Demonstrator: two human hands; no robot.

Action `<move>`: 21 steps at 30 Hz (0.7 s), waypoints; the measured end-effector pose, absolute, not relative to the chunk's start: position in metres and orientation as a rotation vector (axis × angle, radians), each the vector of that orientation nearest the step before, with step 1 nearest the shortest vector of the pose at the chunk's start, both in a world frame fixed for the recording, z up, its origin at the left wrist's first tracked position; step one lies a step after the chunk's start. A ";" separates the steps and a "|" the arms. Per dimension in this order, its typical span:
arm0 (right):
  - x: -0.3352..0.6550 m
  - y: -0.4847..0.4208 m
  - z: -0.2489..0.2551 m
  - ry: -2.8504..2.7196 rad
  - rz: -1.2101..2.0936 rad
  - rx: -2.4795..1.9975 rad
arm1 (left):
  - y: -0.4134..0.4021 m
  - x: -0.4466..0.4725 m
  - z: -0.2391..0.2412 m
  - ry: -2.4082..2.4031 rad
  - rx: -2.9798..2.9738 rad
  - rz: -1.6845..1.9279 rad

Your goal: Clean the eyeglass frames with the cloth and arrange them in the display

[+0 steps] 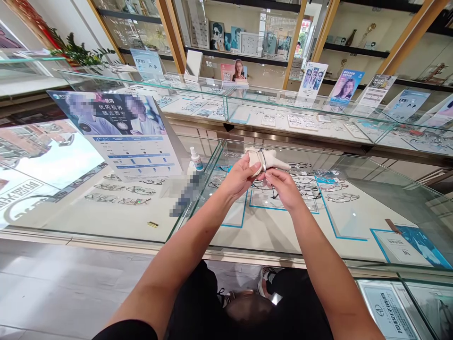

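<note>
Above a glass display counter (354, 208), both my hands meet at the middle. My left hand (240, 177) is closed on a cream cleaning cloth (274, 161) wrapped round part of a pair of glasses (262, 160). My right hand (285, 186) pinches the dark frame of the glasses just below the cloth, a thin temple hanging down beside my fingers. The lens under the cloth is mostly hidden.
A small white spray bottle (196, 159) stands on the glass left of my hands, beside a tilted poster stand (123, 137). Rows of spectacle frames (123, 191) lie inside the cases. Leaflet stands (311, 80) line the far counter. A small gold object (153, 224) lies near the front edge.
</note>
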State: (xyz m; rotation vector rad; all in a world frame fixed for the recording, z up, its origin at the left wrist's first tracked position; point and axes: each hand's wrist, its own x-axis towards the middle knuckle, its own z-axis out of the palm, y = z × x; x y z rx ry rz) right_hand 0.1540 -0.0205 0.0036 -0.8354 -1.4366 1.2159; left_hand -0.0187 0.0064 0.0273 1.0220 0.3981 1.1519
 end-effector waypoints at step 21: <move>0.155 -0.019 0.002 -1.371 1.247 -0.842 | 0.013 -0.024 0.024 0.425 1.110 1.160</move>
